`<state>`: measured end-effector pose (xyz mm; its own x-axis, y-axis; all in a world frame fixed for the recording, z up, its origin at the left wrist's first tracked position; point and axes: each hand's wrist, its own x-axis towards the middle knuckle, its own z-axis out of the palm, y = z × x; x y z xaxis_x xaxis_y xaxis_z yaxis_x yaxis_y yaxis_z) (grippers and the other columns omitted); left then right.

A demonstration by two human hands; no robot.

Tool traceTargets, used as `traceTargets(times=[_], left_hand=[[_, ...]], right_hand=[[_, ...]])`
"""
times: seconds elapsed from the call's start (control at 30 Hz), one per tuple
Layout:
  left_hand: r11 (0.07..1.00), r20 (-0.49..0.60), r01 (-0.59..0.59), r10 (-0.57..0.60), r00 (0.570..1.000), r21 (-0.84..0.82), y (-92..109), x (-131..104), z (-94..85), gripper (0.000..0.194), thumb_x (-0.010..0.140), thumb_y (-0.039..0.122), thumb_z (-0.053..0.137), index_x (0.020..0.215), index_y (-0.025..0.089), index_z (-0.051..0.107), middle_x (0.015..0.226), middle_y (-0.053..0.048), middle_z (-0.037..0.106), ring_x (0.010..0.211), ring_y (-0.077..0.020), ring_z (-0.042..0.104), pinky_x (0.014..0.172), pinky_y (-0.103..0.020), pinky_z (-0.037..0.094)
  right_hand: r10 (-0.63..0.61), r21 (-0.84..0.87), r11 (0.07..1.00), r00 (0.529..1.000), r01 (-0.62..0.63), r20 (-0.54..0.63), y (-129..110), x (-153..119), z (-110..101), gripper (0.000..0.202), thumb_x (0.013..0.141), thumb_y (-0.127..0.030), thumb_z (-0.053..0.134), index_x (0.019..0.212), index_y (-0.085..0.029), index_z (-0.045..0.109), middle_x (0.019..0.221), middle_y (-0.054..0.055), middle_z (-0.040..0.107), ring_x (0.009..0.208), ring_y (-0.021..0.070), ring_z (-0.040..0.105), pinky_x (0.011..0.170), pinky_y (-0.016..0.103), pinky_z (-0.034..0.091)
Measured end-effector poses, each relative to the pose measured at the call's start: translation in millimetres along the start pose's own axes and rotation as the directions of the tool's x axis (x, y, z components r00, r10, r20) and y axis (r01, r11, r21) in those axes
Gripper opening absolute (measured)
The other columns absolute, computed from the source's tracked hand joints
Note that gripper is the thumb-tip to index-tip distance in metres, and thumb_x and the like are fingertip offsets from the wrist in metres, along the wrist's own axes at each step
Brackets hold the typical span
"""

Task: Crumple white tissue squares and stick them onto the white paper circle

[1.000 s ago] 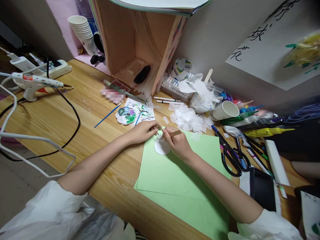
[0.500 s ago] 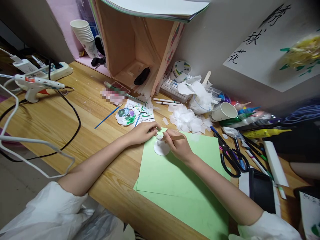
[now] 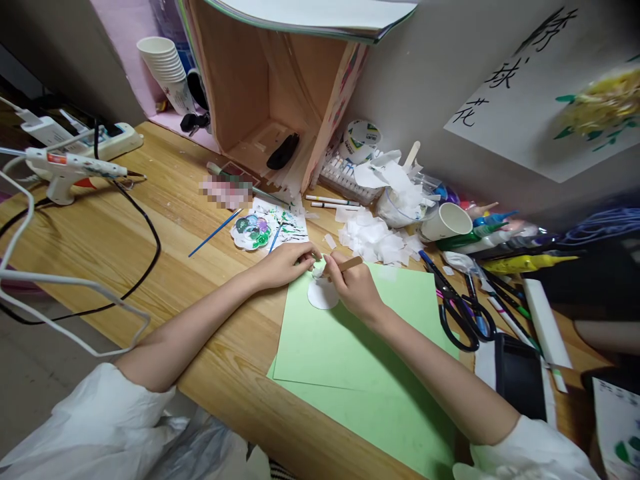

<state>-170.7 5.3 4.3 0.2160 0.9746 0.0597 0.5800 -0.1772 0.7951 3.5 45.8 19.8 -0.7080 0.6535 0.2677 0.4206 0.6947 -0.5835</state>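
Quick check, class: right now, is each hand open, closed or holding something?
Left hand: partly curled; whether it holds anything cannot be told.
Right hand: closed, holding a flat brown stick.

White piece (image 3: 318, 273), at the fingertips of left hand (image 3: 285, 265) and right hand (image 3: 356, 288): too small to identify. Wooden stick (image 3: 351, 264): partly hidden in the right hand's grip. White disc (image 3: 321, 296): far edge partly hidden. Lower green sheet (image 3: 345, 417): largely covered by upper green sheet (image 3: 325, 347). Pink item (image 3: 227, 193), far left: blurred. Yellow flower (image 3: 611, 103), far right: cut off by right edge.
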Motion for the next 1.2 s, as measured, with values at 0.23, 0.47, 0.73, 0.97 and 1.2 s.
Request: traceTargets(times=[0.23, 0.47, 0.73, 0.97, 1.2], left_hand=[[1.000, 0.006, 0.008, -0.008, 1.000, -0.015, 0, 0, -0.2, 0.021, 0.083, 0.020, 0.042, 0.095, 0.018, 0.059, 0.082, -0.001, 0.062, 0.074, -0.0126, 0.055, 0.069, -0.023, 0.041], [1.000, -0.005, -0.003, 0.003, 1.000, 0.014, -2, 0, 1.3, 0.019, 0.083, 0.022, 0.043, 0.094, 0.017, 0.058, 0.083, -0.001, 0.062, 0.074, -0.0131, 0.055, 0.069, -0.023, 0.040], [1.000, 0.004, 0.030, -0.030, 1.000, 0.003, 1, 0, 0.2, 0.020, 0.083, 0.021, 0.043, 0.096, 0.018, 0.059, 0.083, -0.001, 0.063, 0.075, -0.0130, 0.056, 0.068, -0.023, 0.041], [0.997, -0.038, 0.079, -0.079, 0.996, -0.016, 3, -1, -2.4, 0.021, 0.087, 0.027, 0.040, 0.095, 0.019, 0.058, 0.083, 0.000, 0.064, 0.073, -0.0128, 0.057, 0.066, -0.024, 0.042], [0.866, -0.423, 0.259, -0.062, 0.904, 0.427, -1, 32, -23.4, 0.015, 0.083, 0.028, 0.048, 0.089, 0.017, 0.056, 0.094, -0.009, 0.057, 0.093, -0.0233, 0.051, 0.080, -0.035, 0.041]], right_hand=[[-0.093, -0.032, 0.995, 0.993, 0.091, -0.066, 5, -5, 1, 0.031, 0.093, -0.025, 0.032, 0.066, -0.020, 0.047, 0.056, 0.002, 0.054, 0.053, 0.0140, 0.051, 0.052, 0.026, 0.037], [-0.054, -0.097, 0.994, 0.999, 0.053, -0.007, 2, 1, 7, 0.033, 0.094, -0.028, 0.031, 0.066, -0.019, 0.046, 0.057, 0.002, 0.055, 0.052, 0.0136, 0.049, 0.052, 0.025, 0.035], [0.154, 0.278, 0.953, 0.982, -0.120, -0.105, -5, -1, -9, 0.038, 0.092, -0.034, 0.036, 0.061, -0.019, 0.051, 0.054, 0.000, 0.053, 0.051, 0.0116, 0.050, 0.052, 0.023, 0.036], [0.634, 0.787, 0.540, 0.759, -0.297, -0.149, 27, -38, -25, 0.041, 0.087, -0.047, 0.043, 0.060, -0.017, 0.052, 0.051, -0.001, 0.054, 0.047, 0.0096, 0.048, 0.046, 0.021, 0.036], [0.707, 0.858, 0.426, 0.698, -0.289, -0.116, 49, -71, -20, 0.042, 0.084, -0.051, 0.046, 0.059, -0.017, 0.052, 0.049, 0.000, 0.054, 0.044, 0.0098, 0.048, 0.045, 0.021, 0.036]])
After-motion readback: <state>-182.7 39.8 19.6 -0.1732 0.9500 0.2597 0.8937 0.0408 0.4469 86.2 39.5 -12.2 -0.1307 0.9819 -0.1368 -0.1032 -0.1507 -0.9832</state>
